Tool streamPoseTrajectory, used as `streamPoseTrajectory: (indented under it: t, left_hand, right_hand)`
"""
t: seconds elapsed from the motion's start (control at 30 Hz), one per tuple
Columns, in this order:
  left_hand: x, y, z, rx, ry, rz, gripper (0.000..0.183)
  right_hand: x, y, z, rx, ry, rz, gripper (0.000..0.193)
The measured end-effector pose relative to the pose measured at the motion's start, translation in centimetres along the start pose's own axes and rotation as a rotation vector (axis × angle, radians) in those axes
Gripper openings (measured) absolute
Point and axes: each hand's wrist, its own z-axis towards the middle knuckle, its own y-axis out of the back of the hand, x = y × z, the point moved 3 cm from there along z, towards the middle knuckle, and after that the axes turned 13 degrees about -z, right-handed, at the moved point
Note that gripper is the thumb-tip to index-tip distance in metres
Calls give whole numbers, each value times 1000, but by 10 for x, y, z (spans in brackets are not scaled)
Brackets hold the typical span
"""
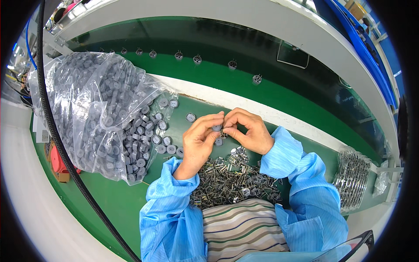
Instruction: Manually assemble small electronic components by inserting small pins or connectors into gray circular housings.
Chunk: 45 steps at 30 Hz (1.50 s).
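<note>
My left hand (198, 137) pinches a small round grey plastic part (217, 128) between thumb and fingers. Close against it, my right hand (252, 133) has its thumb and forefinger closed on a small metal piece with pins (224, 133). The fingertips of both hands nearly meet, so the contact between the two parts is partly hidden. Another grey part (218, 142) lies on the bench just below the fingers. Between my forearms spreads a heap of small pinned metal pieces (235, 181). A loose grey part (190, 117) sits beyond my left hand.
At left, a clear plastic bag (94, 102) spills many grey round parts (142, 148) onto the green bench. Past a white ledge (279, 115), a green belt (209, 72) carries several spaced-out parts with pins. A clear bag of metal pieces (352, 177) lies right. A black cable (52, 126) crosses at left.
</note>
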Motion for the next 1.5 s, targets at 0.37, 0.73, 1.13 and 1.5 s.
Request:
streamPoseTrajectory:
  t: [0.37, 0.73, 1.13, 1.5]
  left_hand:
    - [-7, -2, -2, 84, -147, 540, 42]
    - [11, 4, -5, 78, 157, 76, 34]
    - [16, 7, -8, 22, 172, 140, 26]
    - [-25, 6, 12, -7, -312, 950, 41]
  right_hand:
    - [6, -1, -1, -94, 111, -121, 16]
    - [1, 14, 5, -58, 57, -83, 14]
    - [8, 10, 4, -120, 328, -381, 21]
    - [-52, 32, 16, -156, -66, -80, 14]
